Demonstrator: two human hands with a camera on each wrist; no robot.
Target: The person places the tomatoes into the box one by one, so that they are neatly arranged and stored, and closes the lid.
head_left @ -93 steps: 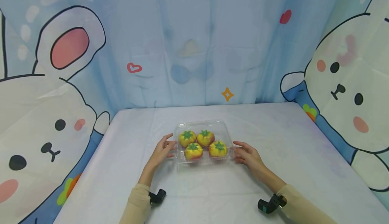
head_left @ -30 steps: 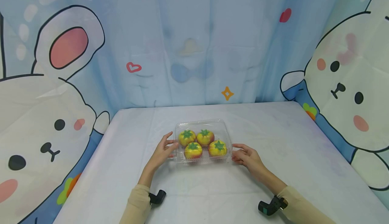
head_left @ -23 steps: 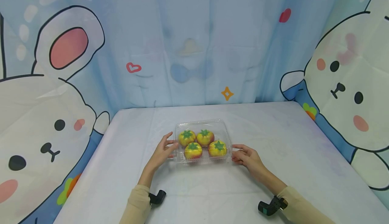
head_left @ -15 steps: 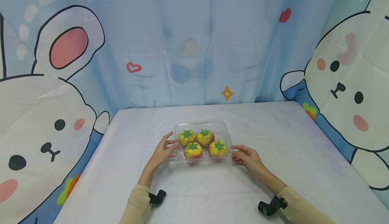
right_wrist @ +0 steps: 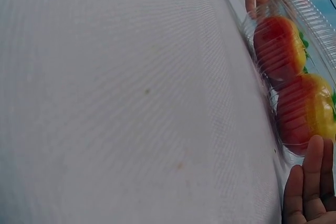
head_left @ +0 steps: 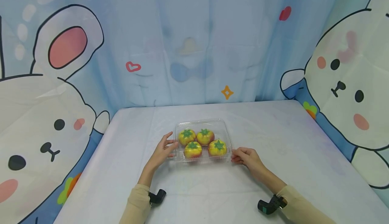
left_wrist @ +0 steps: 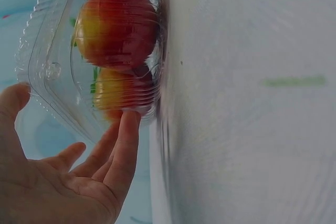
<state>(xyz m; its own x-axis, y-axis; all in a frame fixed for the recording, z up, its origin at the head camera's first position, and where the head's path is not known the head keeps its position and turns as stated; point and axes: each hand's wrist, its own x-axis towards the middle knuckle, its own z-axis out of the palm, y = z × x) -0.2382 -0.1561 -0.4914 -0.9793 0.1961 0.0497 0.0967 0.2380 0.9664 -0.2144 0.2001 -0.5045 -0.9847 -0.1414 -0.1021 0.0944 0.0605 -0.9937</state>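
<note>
A clear plastic clamshell box (head_left: 224, 132) with a ribbed rim sits shut on the white tabletop. Inside it lie several yellow-and-red fruits (head_left: 217, 148) with green leafy tops. My left hand (head_left: 161, 153) is at the box's left end. In the left wrist view, its thumb (left_wrist: 17, 98) is at the lid rim and a nearly straight finger (left_wrist: 127, 145) touches the lower side. At the near right corner is my right hand (head_left: 250, 159). Its straight fingers (right_wrist: 313, 169) lie against that end in the right wrist view, where its thumb is out of sight.
The table (head_left: 197, 190) is covered with a white cloth. Behind and at both sides hangs a blue curtain (head_left: 194, 65) printed with cartoon bears. Each wrist carries a small black camera, the left wrist camera (head_left: 157, 197) and the right wrist camera (head_left: 270, 205).
My right hand's upper fingers have come down from pointing along the box's right side and now lie closer together at its corner. The left hand and box have stayed about in place.
</note>
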